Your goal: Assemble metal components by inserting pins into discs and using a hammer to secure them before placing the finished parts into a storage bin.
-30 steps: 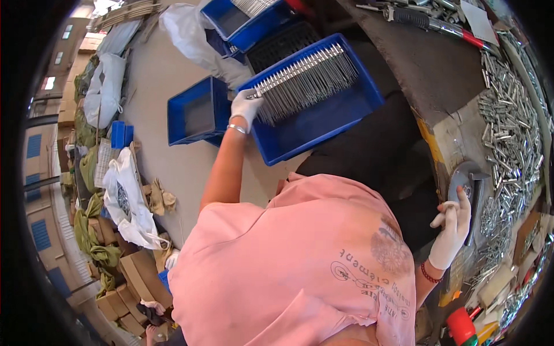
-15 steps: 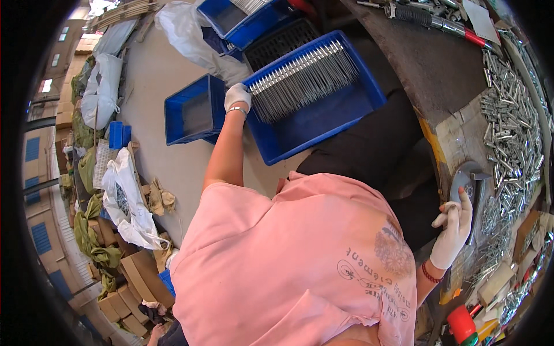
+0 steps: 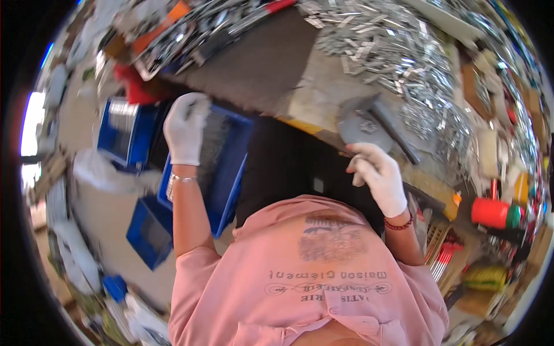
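Cluttered with loose metal, the counter (image 3: 271, 63) runs across the top of the view, and a great heap of bright metal pieces (image 3: 398, 52) covers its right half. Below and to the left, on the floor, stand several blue bins. The large blue bin (image 3: 228, 173) nearest the person holds a row of thin grey metal rods (image 3: 212, 144) laid side by side. Behind it a second blue bin (image 3: 124, 132) also carries something pale and metallic — too blurred to name. A small blue bin (image 3: 147, 233) lower on the floor looks dark inside, and its contents cannot be made out.

The left hand (image 3: 186, 128), in a white glove, reaches into the large bin and lies over the upper end of the rods, fingers curled down onto them; whether it grips any cannot be told. The right hand (image 3: 378, 176), also gloved in white, is closed loosely at the counter's edge, just beside a round grey metal disc (image 3: 360, 124) with a dark bar across it. What the fingers pinch, if anything, is hidden.

A red cylinder with a green end (image 3: 493, 213) lies at the far right among boxes. White plastic bags (image 3: 101, 173) lie crumpled on the floor beside the bins.
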Tool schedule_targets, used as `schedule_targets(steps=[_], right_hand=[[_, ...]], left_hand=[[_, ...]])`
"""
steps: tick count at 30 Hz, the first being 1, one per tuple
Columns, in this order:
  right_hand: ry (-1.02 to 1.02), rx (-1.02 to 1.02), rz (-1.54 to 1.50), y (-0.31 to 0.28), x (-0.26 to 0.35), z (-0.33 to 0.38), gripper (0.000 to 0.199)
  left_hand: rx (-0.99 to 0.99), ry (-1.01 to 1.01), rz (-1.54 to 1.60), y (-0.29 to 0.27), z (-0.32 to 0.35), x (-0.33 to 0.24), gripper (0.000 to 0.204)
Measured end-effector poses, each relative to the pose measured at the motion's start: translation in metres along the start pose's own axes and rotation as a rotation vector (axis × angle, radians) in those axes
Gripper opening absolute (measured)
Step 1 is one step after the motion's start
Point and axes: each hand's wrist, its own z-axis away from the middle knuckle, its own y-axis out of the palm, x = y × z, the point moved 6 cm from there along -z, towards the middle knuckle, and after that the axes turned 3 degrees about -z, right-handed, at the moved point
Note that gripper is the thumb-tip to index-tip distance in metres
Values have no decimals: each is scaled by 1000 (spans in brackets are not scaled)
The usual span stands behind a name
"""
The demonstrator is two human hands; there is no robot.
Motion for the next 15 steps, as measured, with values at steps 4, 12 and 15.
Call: schedule_targets(steps=[4, 12, 15], right_hand=[[31, -92, 3, -15, -3, 20, 25], [-7, -235, 87, -66, -9, 58, 22], [-65, -419, 168, -96, -7, 77, 20]], left_hand=[[356, 651, -197, 155, -12, -90, 17], [652, 651, -621, 309, -42, -119, 28], [601, 668, -625, 306, -36, -133, 24]])
